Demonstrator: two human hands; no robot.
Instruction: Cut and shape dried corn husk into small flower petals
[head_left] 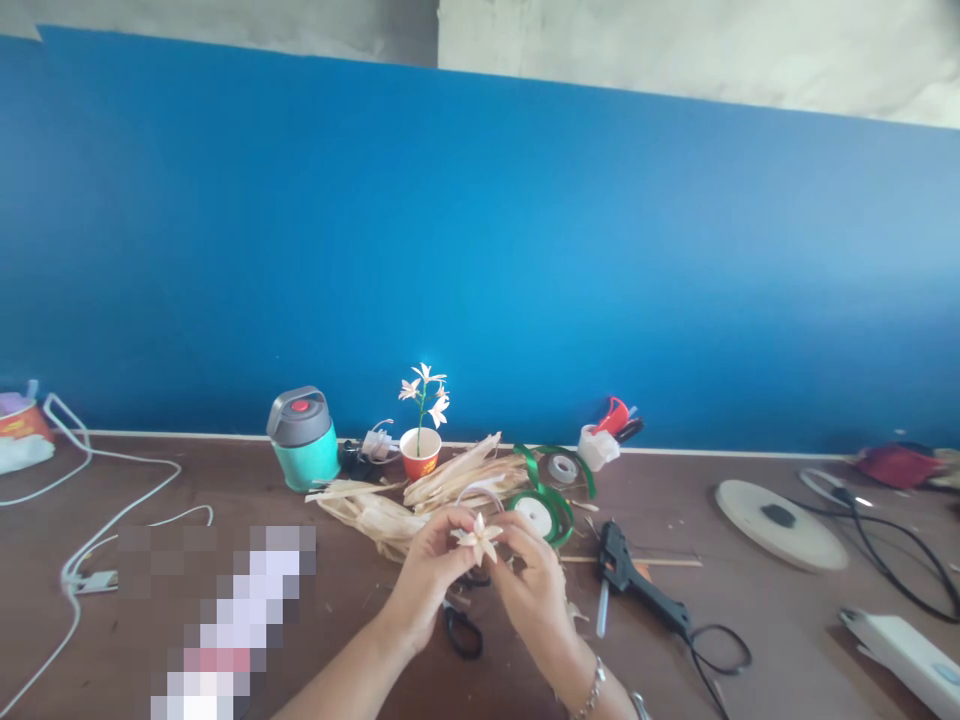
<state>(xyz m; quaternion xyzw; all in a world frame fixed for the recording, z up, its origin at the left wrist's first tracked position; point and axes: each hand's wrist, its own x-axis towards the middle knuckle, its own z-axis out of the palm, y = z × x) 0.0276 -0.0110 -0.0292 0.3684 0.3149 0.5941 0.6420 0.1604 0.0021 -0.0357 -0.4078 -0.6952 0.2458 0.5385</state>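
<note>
Between my two hands is a small cream-white flower [478,540] with pointed petals, made of something like dried husk. My left hand [431,565] pinches its petals from the left, fingers closed. From the right, my right hand [529,570] grips the flower too, thumb and fingertips together. Black-handled scissors [461,632] lie on the table below, partly hidden by my hands. Bundles of dried husk [375,515] spread out behind them. Just beyond my right hand sits a spool of green ribbon [556,515].
An orange cup [420,465] holds a stem of similar flowers [424,395]. A teal container [307,455] stands left of it. On the right lie a black glue gun [637,575], a round lid [780,525] and a white device [900,650]. White cables [120,515] run along the left.
</note>
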